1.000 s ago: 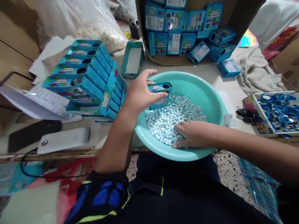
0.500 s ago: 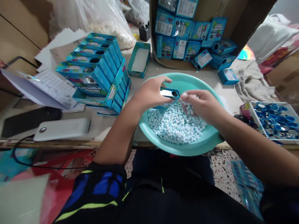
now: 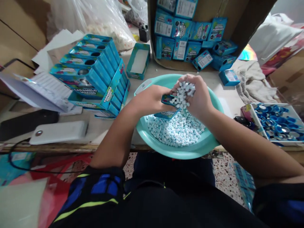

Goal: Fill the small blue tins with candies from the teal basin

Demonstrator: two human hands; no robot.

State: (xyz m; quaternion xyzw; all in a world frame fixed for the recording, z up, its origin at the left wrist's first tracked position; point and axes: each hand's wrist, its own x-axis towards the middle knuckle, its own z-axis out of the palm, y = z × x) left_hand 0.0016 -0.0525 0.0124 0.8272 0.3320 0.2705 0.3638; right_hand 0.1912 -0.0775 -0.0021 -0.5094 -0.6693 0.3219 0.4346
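Left grip [image 3: 153, 99] partly hides a blue box [image 3: 167, 99], candies [image 3: 183, 93] masking its end.

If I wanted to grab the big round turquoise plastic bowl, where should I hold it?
Come from the left and grip the bowl by the slotted handle on its far-left rim: that long opening probably suits fingers. Loose, small pale candies lie inside, so I'd steady the opposite side too.

Turquoise basin [image 3: 180, 154] on pale table [image 3: 101, 135]
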